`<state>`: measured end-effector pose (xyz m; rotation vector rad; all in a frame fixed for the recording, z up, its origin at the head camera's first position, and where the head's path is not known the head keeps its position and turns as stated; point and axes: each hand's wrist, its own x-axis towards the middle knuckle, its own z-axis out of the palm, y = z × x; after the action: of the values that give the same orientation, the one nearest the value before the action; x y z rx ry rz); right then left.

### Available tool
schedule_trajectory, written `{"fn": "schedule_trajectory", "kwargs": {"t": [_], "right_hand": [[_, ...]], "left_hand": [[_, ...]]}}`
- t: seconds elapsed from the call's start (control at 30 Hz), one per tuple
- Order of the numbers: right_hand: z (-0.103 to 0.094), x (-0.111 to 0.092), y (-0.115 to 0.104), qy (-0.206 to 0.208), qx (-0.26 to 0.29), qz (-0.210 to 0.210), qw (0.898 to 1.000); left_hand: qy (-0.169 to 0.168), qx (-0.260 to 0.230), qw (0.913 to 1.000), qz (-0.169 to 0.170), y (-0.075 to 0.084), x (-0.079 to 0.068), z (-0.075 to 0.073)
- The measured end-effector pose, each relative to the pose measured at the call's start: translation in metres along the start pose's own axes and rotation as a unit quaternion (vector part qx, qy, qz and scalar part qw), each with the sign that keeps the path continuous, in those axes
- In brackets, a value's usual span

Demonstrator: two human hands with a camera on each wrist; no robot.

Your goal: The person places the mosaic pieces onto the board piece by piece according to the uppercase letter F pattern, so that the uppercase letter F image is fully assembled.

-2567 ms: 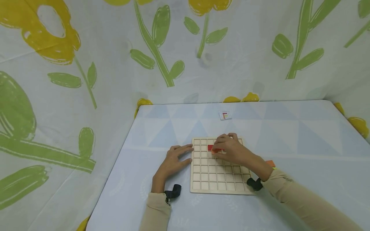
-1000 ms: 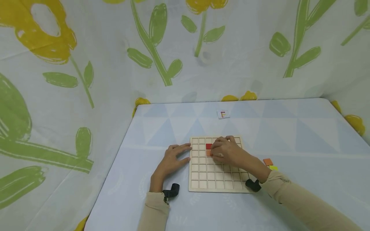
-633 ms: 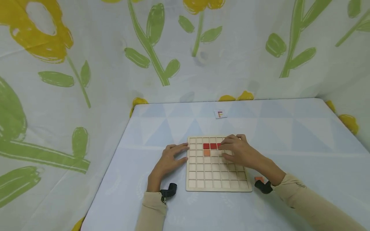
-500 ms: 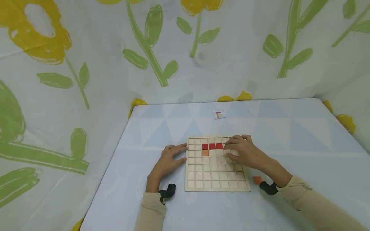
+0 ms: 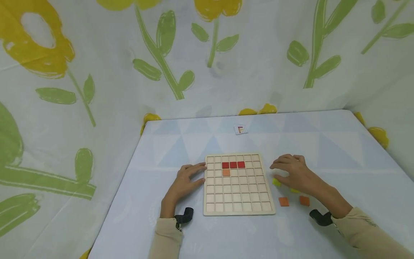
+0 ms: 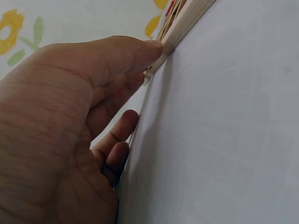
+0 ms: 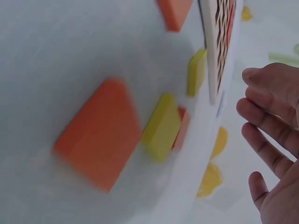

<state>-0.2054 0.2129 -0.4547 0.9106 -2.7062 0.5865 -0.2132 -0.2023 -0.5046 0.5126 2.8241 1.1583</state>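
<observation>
A wooden grid board lies on the table, with three red tiles in a row and one orange tile below the leftmost. My left hand rests beside it, thumb and fingertips touching its left edge; the left wrist view has the thumb against the wooden side. My right hand hovers right of the board with loosely bent fingers and nothing in them. Beneath and near it lie loose tiles: a yellow tile, another partly hidden by the hand, and an orange tile beside a second orange tile.
Farther back on the table lies a small pattern card showing a coloured shape on a grid. The right wrist view also shows a further orange tile behind a yellow one. Flower-printed cloth hangs behind and at the sides.
My right hand has placed an orange tile under the leftmost red one, let go, and moved right off the board to above the loose tiles. The left hand keeps its place at the edge.
</observation>
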Motion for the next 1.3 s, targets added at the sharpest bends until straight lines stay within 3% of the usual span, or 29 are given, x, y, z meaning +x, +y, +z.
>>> {"fn": "schedule_trajectory", "kwargs": {"t": [0.23, 0.43, 0.9, 1.1, 1.3], "right_hand": [[-0.003, -0.023, 0.020, -0.007, -0.010, 0.033, 0.999], [0.000, -0.033, 0.030, -0.006, -0.006, 0.033, 0.999], [-0.001, -0.035, 0.030, -0.043, -0.015, 0.046, 0.998], [-0.002, -0.032, 0.031, -0.031, -0.034, 0.028, 0.999], [-0.003, -0.027, 0.026, -0.017, -0.005, 0.024, 1.000]], "left_hand": [[0.001, 0.003, 1.0000, -0.008, -0.003, 0.000, 0.001], [-0.003, 0.006, 0.9999, -0.012, -0.002, -0.002, -0.002], [-0.003, -0.003, 1.0000, -0.003, -0.001, 0.001, -0.002], [-0.005, 0.000, 1.0000, -0.006, 0.000, 0.003, -0.002], [-0.011, 0.003, 0.9998, -0.017, 0.001, 0.003, -0.003]]}}
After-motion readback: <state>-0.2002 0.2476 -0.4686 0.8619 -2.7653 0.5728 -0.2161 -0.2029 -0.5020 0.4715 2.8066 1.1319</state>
